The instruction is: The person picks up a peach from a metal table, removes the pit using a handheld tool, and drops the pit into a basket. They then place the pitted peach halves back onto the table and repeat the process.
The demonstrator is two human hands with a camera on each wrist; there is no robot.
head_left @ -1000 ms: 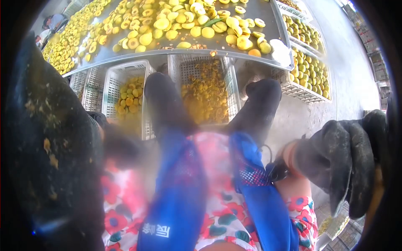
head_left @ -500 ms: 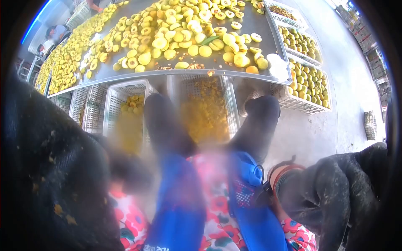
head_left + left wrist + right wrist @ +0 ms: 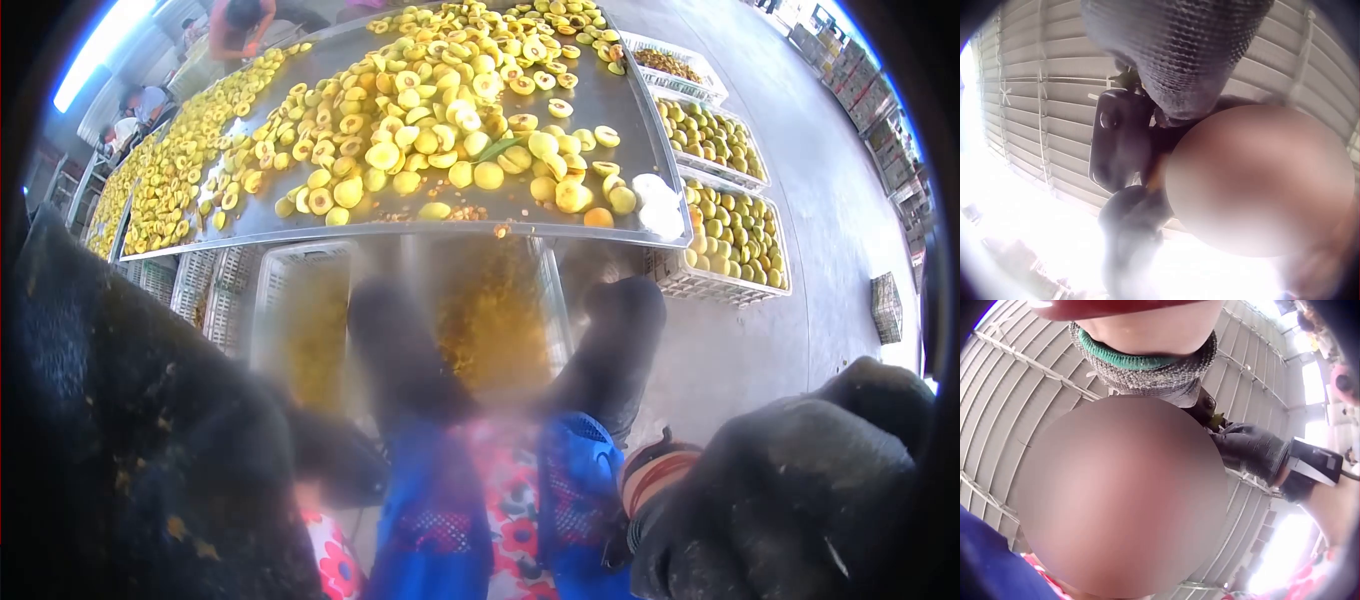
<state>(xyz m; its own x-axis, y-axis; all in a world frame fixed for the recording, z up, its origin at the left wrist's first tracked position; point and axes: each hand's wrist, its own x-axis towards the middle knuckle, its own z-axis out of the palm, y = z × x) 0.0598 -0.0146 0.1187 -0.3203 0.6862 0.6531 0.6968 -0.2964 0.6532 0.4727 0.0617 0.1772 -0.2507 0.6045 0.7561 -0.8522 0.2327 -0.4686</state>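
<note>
Both hands wear dark, stained gloves and are raised close to the head camera. My left hand (image 3: pixel 150 430) looms at the left of the head view. In the right wrist view, its bent fingers (image 3: pixel 1229 440) meet a small dark camera body (image 3: pixel 1207 407). That head camera (image 3: pixel 1119 137) shows larger in the left wrist view, beside a textured glove. Opposite, my right hand (image 3: pixel 790 480) has bent fingers at the lower right of the head view. Its fingertips are hidden, so I cannot tell whether it grips the camera.
A metal table (image 3: pixel 300 235) ahead bears many halved yellow fruits (image 3: pixel 400 130). A white bundle (image 3: pixel 657 207) lies at its corner. Crates of whole fruit (image 3: pixel 735 240) stand at the right; blurred crates (image 3: pixel 300 300) sit under the table. Other people (image 3: pixel 240 25) are at the far left.
The head view has tilted upward, so the table and crates sit lower and more of the far side shows. My right hand appears lower and further left, its fingers more bent.
</note>
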